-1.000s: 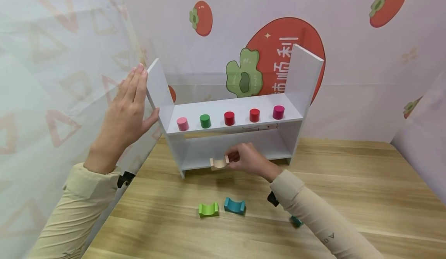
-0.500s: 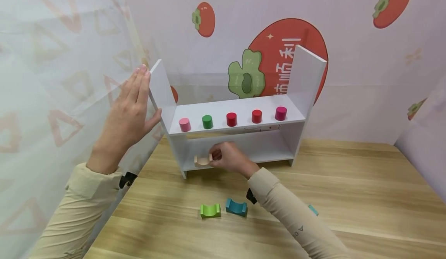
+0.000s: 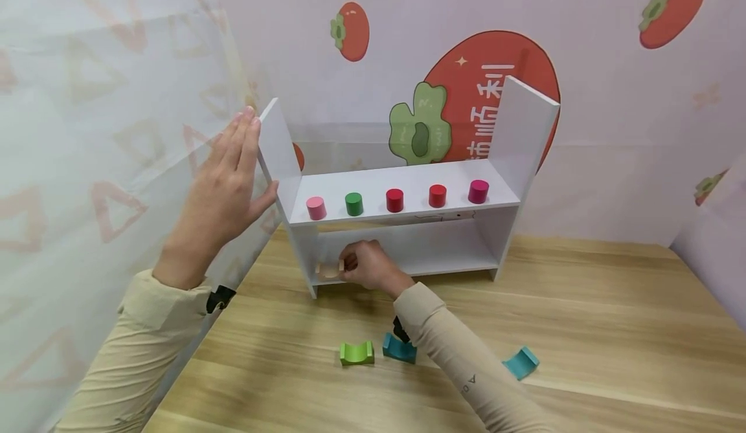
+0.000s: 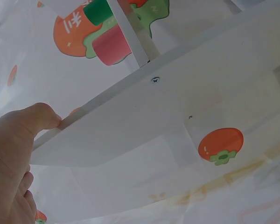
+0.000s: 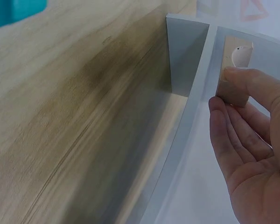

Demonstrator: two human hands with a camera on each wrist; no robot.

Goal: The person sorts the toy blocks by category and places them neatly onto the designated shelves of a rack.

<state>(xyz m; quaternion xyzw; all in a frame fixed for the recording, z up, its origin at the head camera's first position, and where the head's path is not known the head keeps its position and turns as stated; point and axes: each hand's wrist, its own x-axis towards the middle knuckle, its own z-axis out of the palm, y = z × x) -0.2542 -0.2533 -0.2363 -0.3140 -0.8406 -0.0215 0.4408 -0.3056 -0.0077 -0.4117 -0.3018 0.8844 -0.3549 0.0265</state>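
A white two-tier shelf (image 3: 408, 175) stands on the wooden table. Against the outside of its left side panel (image 3: 280, 151) rests my left hand (image 3: 218, 193), fingers straight, thumb on the front edge. My right hand (image 3: 373, 268) pinches a plain wooden block with a curved notch (image 3: 329, 271) between thumb and fingers. That block is at the left front of the lower tier, notch facing up; in the right wrist view the wooden block (image 5: 227, 58) is over the white board near the side panel. Whether it touches the board, I cannot tell.
Along the upper tier stand pink (image 3: 316, 208), green (image 3: 353, 204), red (image 3: 394, 200), another red (image 3: 438, 196) and magenta (image 3: 478, 191) cylinders. On the table lie notched blocks: lime green (image 3: 357, 354), teal (image 3: 399, 349), partly behind the right wrist, and turquoise (image 3: 521, 363).
My right hand has moved left with the wooden block, from the shelf's front middle to the lower tier's left end. The turquoise block has come into fuller view. My left hand keeps its place.
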